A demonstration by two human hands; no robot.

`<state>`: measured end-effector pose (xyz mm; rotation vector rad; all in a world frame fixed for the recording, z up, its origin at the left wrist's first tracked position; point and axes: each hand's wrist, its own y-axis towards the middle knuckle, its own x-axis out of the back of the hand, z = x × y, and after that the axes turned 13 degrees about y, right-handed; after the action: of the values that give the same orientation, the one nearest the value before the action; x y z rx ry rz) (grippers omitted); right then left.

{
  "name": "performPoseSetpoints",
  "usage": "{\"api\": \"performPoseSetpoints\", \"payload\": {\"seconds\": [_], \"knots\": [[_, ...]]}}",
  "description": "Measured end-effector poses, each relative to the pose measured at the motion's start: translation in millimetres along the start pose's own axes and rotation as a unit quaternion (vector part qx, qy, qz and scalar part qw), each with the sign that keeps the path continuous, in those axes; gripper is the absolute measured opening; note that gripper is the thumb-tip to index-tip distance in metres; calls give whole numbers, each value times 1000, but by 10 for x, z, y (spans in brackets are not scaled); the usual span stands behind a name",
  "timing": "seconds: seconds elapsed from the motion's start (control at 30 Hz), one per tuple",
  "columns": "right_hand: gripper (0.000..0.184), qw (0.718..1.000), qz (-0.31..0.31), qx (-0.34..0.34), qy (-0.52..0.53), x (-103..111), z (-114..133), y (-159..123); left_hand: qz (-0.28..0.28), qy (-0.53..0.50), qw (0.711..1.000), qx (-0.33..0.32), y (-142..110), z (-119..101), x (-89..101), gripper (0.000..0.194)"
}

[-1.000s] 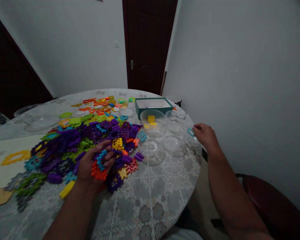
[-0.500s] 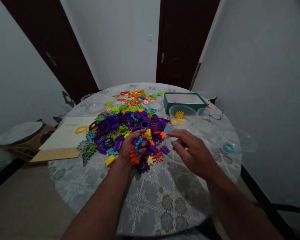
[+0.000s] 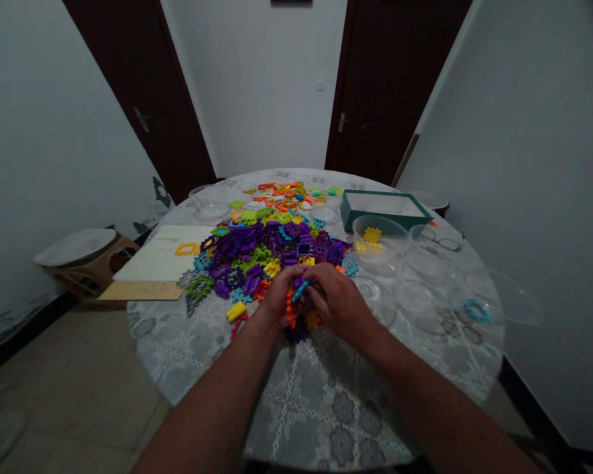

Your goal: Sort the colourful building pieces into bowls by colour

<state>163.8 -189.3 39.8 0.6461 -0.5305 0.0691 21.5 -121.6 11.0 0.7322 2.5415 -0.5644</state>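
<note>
My left hand [image 3: 277,295] is closed around an orange toothed plastic building piece [image 3: 290,309], over the near edge of a heap. Against it sits a blue toothed piece [image 3: 301,289], which the fingers of my right hand [image 3: 340,299] pinch from the right. The two hands meet here, and their fingers partly hide both pieces. Just beyond lies the heap of interlocking plastic pieces [image 3: 247,243], mostly purple with some green, blue and yellow. A yellow piece [image 3: 236,311] rests on the tablecloth, left of my left wrist.
Clear plastic tubs stand on the right, one holding yellow pieces [image 3: 372,235], another a blue ring piece [image 3: 477,311]. A green box [image 3: 346,214] and eyeglasses [image 3: 447,243] lie behind them. A pale folder [image 3: 153,257] covers the table's left side. Orange pieces [image 3: 277,194] are scattered farther back.
My right hand has moved left from beside the tubs to meet my left hand, closing its fingers at the blue piece. The whole view has shifted slightly.
</note>
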Motion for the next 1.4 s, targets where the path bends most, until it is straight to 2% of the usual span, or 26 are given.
{"api": "performPoseSetpoints", "payload": {"seconds": [0.13,0.23,0.33,0.43,0.53,0.6,0.73,0.8,0.87,0.93,1.03,1.13,1.2,1.23,1.3,1.4], "knots": [[20,999,-39,-14,-11,60,6,17,8,12,1000,25,-6,32,0,30],[11,997,-47,-56,-12,166,34,-16,-9,-9,1000,-5,-26,5,-10,29],[12,991,-73,-113,-15,424,93,-105,0,-14,999,-40,-56,-46,-11,34],[21,973,-150,-156,-75,854,131,-280,-14,4,997,-70,-73,-71,-4,38],[31,925,-250,-185,-218,1403,66,-549,-50,25,995,-86,-65,-60,-2,40],[31,880,-279,-188,-334,1784,-56,-761,-70,36,993,-89,-54,-49,-7,41],[29,805,-253,-216,-491,2402,-387,-1199,-93,58,990,-89,-52,-55,-33,41],[30,779,-235,-253,-523,2576,-528,-1385,-94,67,990,-87,-60,-67,-47,39],[35,763,-224,-280,-538,2641,-614,-1498,-95,73,989,-85,-68,-75,-56,38],[40,765,-227,-272,-538,2593,-626,-1503,-97,79,989,-83,-72,-75,-61,38],[40,811,-233,-213,-493,2306,-485,-1307,-100,80,989,-80,-72,-60,-65,38],[31,894,-204,-166,-364,1787,-188,-983,-110,70,988,-85,-66,-44,-72,36],[26,949,-144,-145,-242,1363,43,-776,-118,63,986,-99,-59,-36,-83,34],[23,967,-103,-139,-185,1146,151,-686,-124,61,984,-108,-55,-32,-89,33],[18,988,-36,-128,-84,735,323,-535,-142,66,979,-127,-49,-23,-103,31],[18,993,20,-114,-19,249,427,-361,-178,96,966,-162,-40,-5,-115,27]]}}
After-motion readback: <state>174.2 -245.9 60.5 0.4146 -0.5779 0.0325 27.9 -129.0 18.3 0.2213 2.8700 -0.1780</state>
